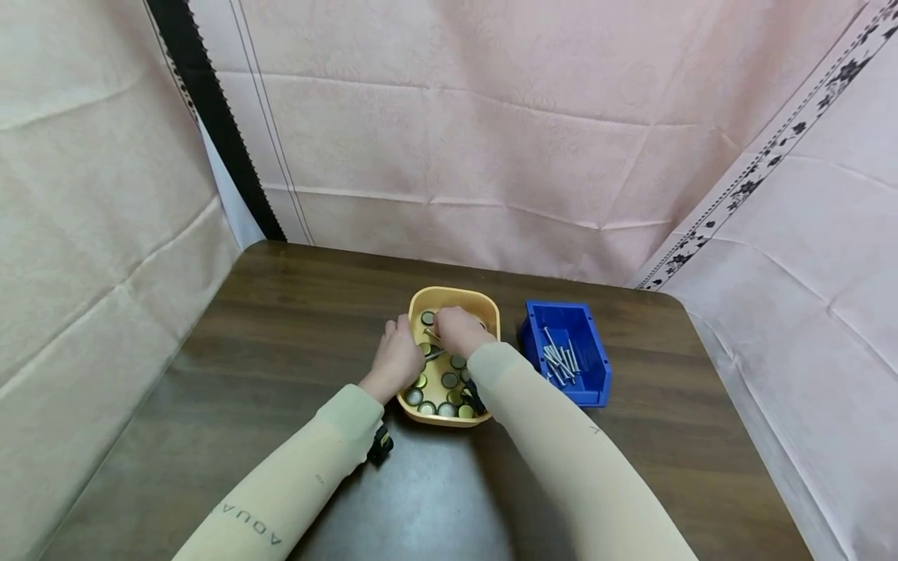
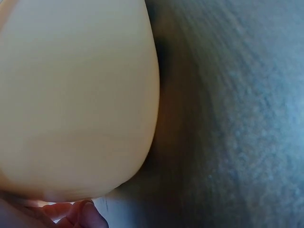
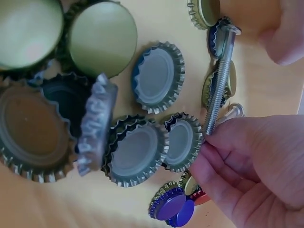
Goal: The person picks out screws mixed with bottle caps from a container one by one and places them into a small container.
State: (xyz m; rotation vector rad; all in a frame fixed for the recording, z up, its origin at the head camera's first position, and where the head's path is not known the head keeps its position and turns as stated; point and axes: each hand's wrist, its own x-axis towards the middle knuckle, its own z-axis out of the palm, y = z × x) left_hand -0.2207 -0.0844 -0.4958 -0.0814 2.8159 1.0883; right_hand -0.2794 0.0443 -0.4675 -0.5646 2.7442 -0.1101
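Observation:
My left hand (image 1: 398, 358) grips the left rim of a yellow plastic bin (image 1: 456, 294); in the left wrist view its fingertips (image 2: 88, 214) lie against the bin's outer wall (image 2: 76, 104). Inside are several crimped bottle caps (image 3: 159, 77), some face up, some turned over. Reaching into the bin, my right hand (image 1: 459, 331) pinches a bolt near its end, thumb against forefinger. The long threaded bolt (image 3: 220, 85) leans over some caps, its tip at my right thumb. Beside it a second bolt's head (image 3: 235, 111) shows, partly hidden behind the fingers.
Right of the yellow bin stands a blue plastic bin (image 1: 601, 366) with several silver bolts (image 1: 561, 362) lying in it. Both bins are on a dark wooden table (image 1: 309, 312). Pale cloth hangings (image 1: 435, 156) enclose the table at the back and sides.

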